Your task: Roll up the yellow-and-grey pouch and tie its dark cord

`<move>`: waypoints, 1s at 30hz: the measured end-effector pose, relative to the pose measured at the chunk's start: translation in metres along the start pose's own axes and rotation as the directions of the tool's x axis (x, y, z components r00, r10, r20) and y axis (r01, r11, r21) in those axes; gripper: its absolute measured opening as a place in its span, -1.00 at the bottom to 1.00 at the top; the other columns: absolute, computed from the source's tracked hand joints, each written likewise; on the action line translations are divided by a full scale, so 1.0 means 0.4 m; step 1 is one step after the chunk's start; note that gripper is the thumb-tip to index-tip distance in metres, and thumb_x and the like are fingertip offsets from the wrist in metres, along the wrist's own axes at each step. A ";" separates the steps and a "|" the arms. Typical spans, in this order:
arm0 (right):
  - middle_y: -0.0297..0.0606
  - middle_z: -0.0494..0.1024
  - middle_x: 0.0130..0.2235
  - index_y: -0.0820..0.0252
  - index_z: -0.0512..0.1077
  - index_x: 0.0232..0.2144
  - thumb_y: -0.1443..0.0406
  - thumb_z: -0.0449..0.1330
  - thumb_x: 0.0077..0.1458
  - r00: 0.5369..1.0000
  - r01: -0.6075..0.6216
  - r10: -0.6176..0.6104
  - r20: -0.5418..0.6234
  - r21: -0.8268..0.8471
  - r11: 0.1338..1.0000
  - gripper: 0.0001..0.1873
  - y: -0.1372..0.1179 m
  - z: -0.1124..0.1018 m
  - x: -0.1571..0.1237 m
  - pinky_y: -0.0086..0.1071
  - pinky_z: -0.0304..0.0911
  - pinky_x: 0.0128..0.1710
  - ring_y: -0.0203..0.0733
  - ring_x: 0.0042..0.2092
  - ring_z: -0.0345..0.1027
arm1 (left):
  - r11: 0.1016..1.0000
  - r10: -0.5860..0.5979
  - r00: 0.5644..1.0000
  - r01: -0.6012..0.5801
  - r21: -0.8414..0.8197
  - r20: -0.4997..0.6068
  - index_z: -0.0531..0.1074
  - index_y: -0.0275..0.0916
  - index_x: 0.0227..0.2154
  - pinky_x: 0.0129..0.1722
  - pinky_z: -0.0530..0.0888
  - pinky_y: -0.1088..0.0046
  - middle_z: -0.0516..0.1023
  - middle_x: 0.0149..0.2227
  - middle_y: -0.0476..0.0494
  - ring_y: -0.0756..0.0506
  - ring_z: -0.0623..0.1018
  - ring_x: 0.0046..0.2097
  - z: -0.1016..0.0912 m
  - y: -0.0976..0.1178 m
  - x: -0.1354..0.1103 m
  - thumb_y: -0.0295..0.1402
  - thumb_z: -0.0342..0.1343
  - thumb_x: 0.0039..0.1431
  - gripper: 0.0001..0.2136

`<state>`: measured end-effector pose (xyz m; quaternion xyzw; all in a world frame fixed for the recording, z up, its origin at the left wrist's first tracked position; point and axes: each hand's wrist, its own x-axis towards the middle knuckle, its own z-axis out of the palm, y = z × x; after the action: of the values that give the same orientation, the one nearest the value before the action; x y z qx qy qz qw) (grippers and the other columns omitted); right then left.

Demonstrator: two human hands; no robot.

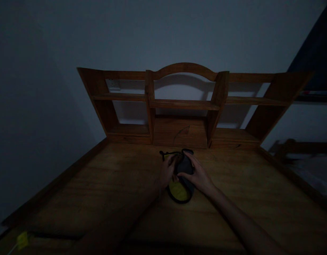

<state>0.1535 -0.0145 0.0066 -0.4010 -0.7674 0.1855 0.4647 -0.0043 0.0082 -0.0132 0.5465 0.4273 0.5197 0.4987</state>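
A soft-looking grey-and-yellow piece with black edging (pixel 179 191) lies on the wooden desk, its yellow face showing at the near end. Its grey part is folded or curved over in the middle; I cannot tell its exact kind in this dim light. My left hand (pixel 168 171) is at its left side, fingers curled in and closed on the edge. From the right, my right hand (pixel 199 175) grips the grey part between the thumb and the stretched fingers. A thin black end of the edging sticks out beyond my left hand.
A wooden shelf unit (pixel 184 104) with several compartments stands along the desk's (pixel 99 191) back edge, against a pale wall. At the near left corner is a small yellow object (pixel 22 240) beside a dark strip. A wall socket (pixel 114 84) shows behind the left shelf.
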 end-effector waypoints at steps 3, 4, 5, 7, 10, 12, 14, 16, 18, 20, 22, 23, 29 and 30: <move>-0.20 0.28 0.19 -0.01 0.13 0.20 0.17 0.40 -0.16 1.000 -0.005 0.005 -0.010 0.006 1.000 -0.10 -0.002 0.000 0.000 -0.10 0.06 0.22 0.00 0.22 0.11 | 0.999 -0.029 0.999 0.029 0.027 -0.018 0.38 -0.22 -0.08 -0.85 0.19 0.60 0.54 -0.39 -0.05 0.09 0.33 -0.76 0.003 0.009 -0.001 -0.05 -0.02 0.20 -0.61; -0.20 0.28 0.19 -0.02 0.13 0.20 0.17 0.40 -0.17 1.000 -0.010 0.010 -0.011 0.014 1.000 -0.11 -0.004 -0.001 0.000 -0.10 0.07 0.22 0.00 0.22 0.12 | 0.999 -0.033 0.999 0.033 0.035 -0.027 0.39 -0.22 -0.09 -0.85 0.18 0.61 0.53 -0.44 -0.03 0.10 0.31 -0.77 0.003 0.012 0.000 -0.04 -0.02 0.19 -0.61; -0.20 0.28 0.19 -0.02 0.14 0.20 0.16 0.40 -0.16 1.000 -0.020 0.020 -0.009 0.025 1.000 -0.11 -0.006 -0.001 -0.001 -0.10 0.08 0.22 0.00 0.22 0.12 | 0.998 -0.035 0.999 0.036 0.041 -0.035 0.40 -0.23 -0.10 -0.85 0.16 0.61 0.51 -0.47 -0.01 0.10 0.30 -0.78 0.003 0.015 0.000 -0.04 -0.01 0.19 -0.61; -0.21 0.28 0.19 -0.03 0.15 0.19 0.16 0.40 -0.16 0.999 -0.041 0.042 -0.005 0.048 0.998 -0.13 -0.011 -0.002 -0.002 -0.09 0.10 0.20 0.00 0.21 0.14 | 0.998 -0.037 0.998 0.039 0.052 -0.048 0.41 -0.23 -0.11 -0.84 0.16 0.63 0.51 -0.49 0.00 0.11 0.29 -0.77 0.002 0.020 0.001 -0.05 0.02 0.18 -0.62; -0.21 0.29 0.18 -0.04 0.17 0.17 0.16 0.40 -0.16 0.998 -0.061 0.062 -0.004 0.073 0.995 -0.15 -0.013 -0.003 -0.002 -0.09 0.11 0.20 0.00 0.20 0.16 | 0.997 -0.044 0.998 0.047 0.064 -0.054 0.44 -0.25 -0.12 -0.84 0.16 0.64 0.53 -0.47 -0.02 0.12 0.31 -0.77 -0.002 0.027 0.000 -0.05 0.03 0.17 -0.62; -0.21 0.30 0.18 -0.03 0.18 0.17 0.16 0.40 -0.16 0.998 -0.062 0.063 -0.009 0.086 0.994 -0.16 -0.012 -0.003 -0.001 -0.08 0.10 0.21 0.00 0.20 0.16 | 0.996 -0.051 0.997 0.055 0.068 -0.058 0.44 -0.26 -0.12 -0.84 0.18 0.63 0.56 -0.42 -0.06 0.11 0.33 -0.76 -0.003 0.030 -0.003 -0.04 0.03 0.17 -0.60; -0.20 0.30 0.18 -0.03 0.19 0.16 0.17 0.40 -0.16 0.997 -0.067 0.069 -0.016 0.108 0.992 -0.16 -0.009 -0.002 -0.001 -0.07 0.09 0.21 0.00 0.20 0.16 | 0.996 -0.057 0.996 0.062 0.069 -0.064 0.44 -0.26 -0.12 -0.83 0.21 0.62 0.58 -0.35 -0.09 0.10 0.37 -0.74 -0.002 0.032 -0.005 -0.03 0.01 0.18 -0.59; -0.21 0.29 0.19 -0.03 0.19 0.17 0.17 0.40 -0.16 0.996 -0.082 0.085 -0.020 0.138 0.987 -0.16 -0.006 0.000 -0.002 -0.07 0.12 0.20 0.01 0.20 0.16 | 0.995 -0.062 0.996 0.067 0.067 -0.068 0.44 -0.26 -0.10 -0.83 0.23 0.61 0.59 -0.32 -0.11 0.09 0.38 -0.73 -0.001 0.033 -0.007 -0.01 0.00 0.18 -0.57; -0.21 0.28 0.19 -0.04 0.18 0.17 0.17 0.40 -0.17 0.995 -0.099 0.103 -0.019 0.160 0.982 -0.15 -0.003 0.002 -0.002 -0.07 0.14 0.18 0.01 0.20 0.17 | 0.995 -0.066 0.995 0.071 0.064 -0.071 0.43 -0.27 -0.09 -0.83 0.23 0.60 0.59 -0.33 -0.11 0.08 0.39 -0.74 0.000 0.033 -0.007 0.00 0.00 0.17 -0.55; -0.20 0.29 0.19 -0.04 0.18 0.17 0.17 0.41 -0.18 0.993 -0.112 0.117 -0.017 0.173 0.978 -0.14 -0.002 0.003 -0.003 -0.06 0.15 0.18 0.02 0.19 0.17 | 0.996 -0.067 0.995 0.071 0.057 -0.069 0.42 -0.26 -0.08 -0.84 0.23 0.59 0.58 -0.34 -0.11 0.07 0.39 -0.75 -0.001 0.032 -0.006 0.00 0.01 0.16 -0.55; -0.19 0.31 0.18 -0.03 0.19 0.16 0.16 0.41 -0.19 0.991 -0.127 0.132 -0.014 0.185 0.974 -0.15 -0.001 0.002 -0.002 -0.04 0.14 0.18 0.03 0.18 0.19 | 0.997 -0.066 0.996 0.069 0.048 -0.061 0.42 -0.26 -0.08 -0.85 0.21 0.59 0.58 -0.37 -0.09 0.07 0.38 -0.76 -0.001 0.029 -0.004 0.00 0.01 0.16 -0.55; -0.19 0.33 0.17 -0.02 0.20 0.16 0.16 0.41 -0.19 0.990 -0.133 0.138 -0.012 0.191 0.973 -0.15 -0.001 0.002 -0.002 -0.03 0.14 0.18 0.03 0.17 0.21 | 0.997 -0.066 0.996 0.068 0.043 -0.055 0.41 -0.26 -0.08 -0.85 0.20 0.60 0.57 -0.40 -0.08 0.07 0.37 -0.76 -0.001 0.026 -0.003 0.00 0.01 0.16 -0.55; -0.19 0.38 0.13 0.00 0.25 0.13 0.18 0.41 -0.18 0.993 -0.107 0.112 -0.024 0.156 0.982 -0.21 -0.004 -0.005 0.003 -0.07 0.16 0.16 0.00 0.15 0.25 | 0.998 -0.062 0.998 0.062 0.020 -0.025 0.39 -0.27 -0.08 -0.84 0.21 0.62 0.53 -0.51 -0.03 0.08 0.35 -0.77 -0.002 0.014 0.003 0.01 -0.02 0.17 -0.55; -0.19 0.38 0.13 0.00 0.25 0.12 0.18 0.41 -0.18 0.994 -0.100 0.105 -0.030 0.141 0.985 -0.21 -0.004 -0.006 0.004 -0.07 0.15 0.17 0.00 0.15 0.24 | 0.998 -0.059 0.998 0.060 0.019 -0.019 0.39 -0.27 -0.08 -0.84 0.21 0.62 0.52 -0.51 -0.02 0.07 0.36 -0.77 -0.002 0.013 0.004 0.00 -0.02 0.17 -0.55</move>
<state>0.1545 -0.0145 0.0096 -0.4100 -0.7220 0.2548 0.4957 -0.0053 0.0090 -0.0078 0.5336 0.4529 0.5055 0.5046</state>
